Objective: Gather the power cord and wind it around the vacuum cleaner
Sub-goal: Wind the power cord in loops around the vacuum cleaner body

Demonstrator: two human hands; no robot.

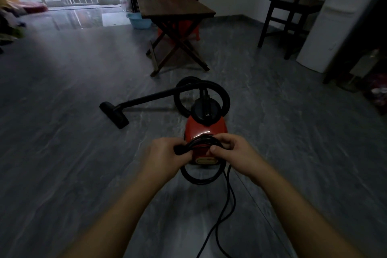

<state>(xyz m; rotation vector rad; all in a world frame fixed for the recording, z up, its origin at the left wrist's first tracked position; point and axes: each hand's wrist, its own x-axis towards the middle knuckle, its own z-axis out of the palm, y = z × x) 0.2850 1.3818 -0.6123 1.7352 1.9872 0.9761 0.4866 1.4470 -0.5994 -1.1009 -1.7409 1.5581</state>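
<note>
View: head camera, 1 frame, looking forward and down over both forearms.
Vacuum cleaner (206, 130): red canister with a black top, standing on the grey floor (62, 111) at frame centre, its near end between the 2 hands.
Power cord (200, 140): black; several turns bunched over the vacuum's near end, 1 loop hanging below it at lower centre, the rest trailing over the floor to the bottom edge.
Left hand (165, 157): fingers curled tight around a black end of the cord bundle, left of the red body.
Right hand (232, 151): thumb and curled fingers pinching the cord turns at the bundle's right side.
Hose (225, 99): black, looped behind the canister, just above centre.
Wand (150, 96): lying on the floor left of centre, ending in the floor nozzle (114, 114).
Folding table (176, 9): dark wood, upper centre; a blue basin (139, 20) beside it to the left.
Chair (293, 6): dark, upper right, next to a white appliance (335, 27).
</note>
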